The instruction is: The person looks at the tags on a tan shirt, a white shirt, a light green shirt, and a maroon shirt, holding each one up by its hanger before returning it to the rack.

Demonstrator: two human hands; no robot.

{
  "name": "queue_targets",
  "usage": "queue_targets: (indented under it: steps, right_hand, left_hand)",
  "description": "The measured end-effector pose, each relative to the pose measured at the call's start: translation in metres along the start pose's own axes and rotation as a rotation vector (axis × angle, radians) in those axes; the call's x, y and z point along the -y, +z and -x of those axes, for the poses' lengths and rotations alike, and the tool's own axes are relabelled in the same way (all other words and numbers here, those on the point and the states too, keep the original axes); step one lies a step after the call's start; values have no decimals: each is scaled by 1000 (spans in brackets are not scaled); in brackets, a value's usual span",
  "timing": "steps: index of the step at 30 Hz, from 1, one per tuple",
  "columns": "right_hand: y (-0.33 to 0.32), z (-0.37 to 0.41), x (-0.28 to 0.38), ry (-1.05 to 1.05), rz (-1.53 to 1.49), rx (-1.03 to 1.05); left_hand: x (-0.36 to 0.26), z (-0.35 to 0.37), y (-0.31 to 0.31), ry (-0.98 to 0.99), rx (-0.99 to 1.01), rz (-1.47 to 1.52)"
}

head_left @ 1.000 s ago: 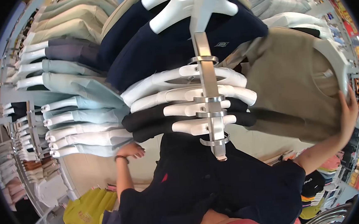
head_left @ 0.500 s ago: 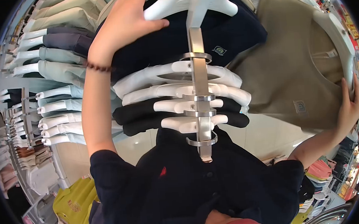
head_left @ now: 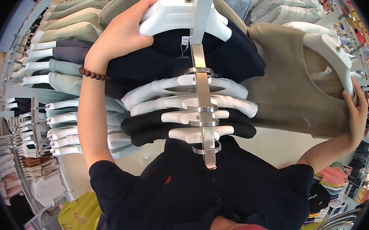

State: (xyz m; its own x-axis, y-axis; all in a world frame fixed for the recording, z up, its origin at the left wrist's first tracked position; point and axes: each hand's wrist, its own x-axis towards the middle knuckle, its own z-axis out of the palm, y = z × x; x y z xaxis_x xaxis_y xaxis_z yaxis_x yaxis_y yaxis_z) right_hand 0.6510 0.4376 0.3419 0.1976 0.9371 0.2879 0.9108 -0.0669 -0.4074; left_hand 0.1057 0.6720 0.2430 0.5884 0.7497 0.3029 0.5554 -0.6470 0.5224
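My left hand (head_left: 127,29) is closed round the left end of a white hanger (head_left: 169,15) that carries a navy shirt (head_left: 146,62) on the metal rail (head_left: 202,92). At the far right, my right hand (head_left: 357,107) grips the end of another white hanger (head_left: 327,51), from which an olive-brown shirt (head_left: 284,78) spreads out, off the rail. Between my arms, white shirts (head_left: 149,96) and black shirts (head_left: 140,128) hang on the rail below the navy one.
Rows of pale shirts (head_left: 68,69) hang on the left. Striped shirts (head_left: 284,12) hang at the top right. Folded yellow-green shirts (head_left: 80,216) lie low on the left, and pink ones (head_left: 334,175) low on the right.
The hanger with the olive-brown shirt has moved left and a little down with my right hand. My left hand now sits further round the navy shirt's hanger, whose neck label has come into view.
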Motion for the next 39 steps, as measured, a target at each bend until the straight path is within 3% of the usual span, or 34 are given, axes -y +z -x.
queue_targets:
  steps: [11,14,21,24,26,27,29,32,34,36,38,39]
  right_hand:
    - [36,-50,22,103,-112,365]
    - [58,-67,27,8,-172,468]
    - [100,-102,21,-35,-219,401]
    - [115,-110,21,-78,-183,292]
    - [123,-113,28,-60,-158,281]
    - [127,-115,32,-60,-158,279]
    - [136,-117,39,-163,-278,362]
    - [161,-131,46,-278,-362,484]
    - [174,-138,49,-238,-394,481]
    - [182,-144,59,-264,-497,380]
    - [187,-151,71,-297,-522,323]
    - [186,-155,81,-280,-563,309]
  left_hand:
    - [6,-8,-13,-30,118,25]
    - [14,-11,-19,65,106,0]
    - [-1,-14,-34,119,123,-102]
    - [-9,-10,-35,-51,148,-26]
    - [6,-8,-30,148,69,-210]
    - [4,-9,-30,150,68,-210]
    - [-5,-14,-29,-52,154,-68]
    - [7,-16,-20,-14,118,-52]
    - [3,-19,-18,49,115,-78]
    - [-2,-20,-17,98,105,-104]
    - [-4,-19,-15,18,129,-114]
    - [3,-18,-11,94,71,-120]
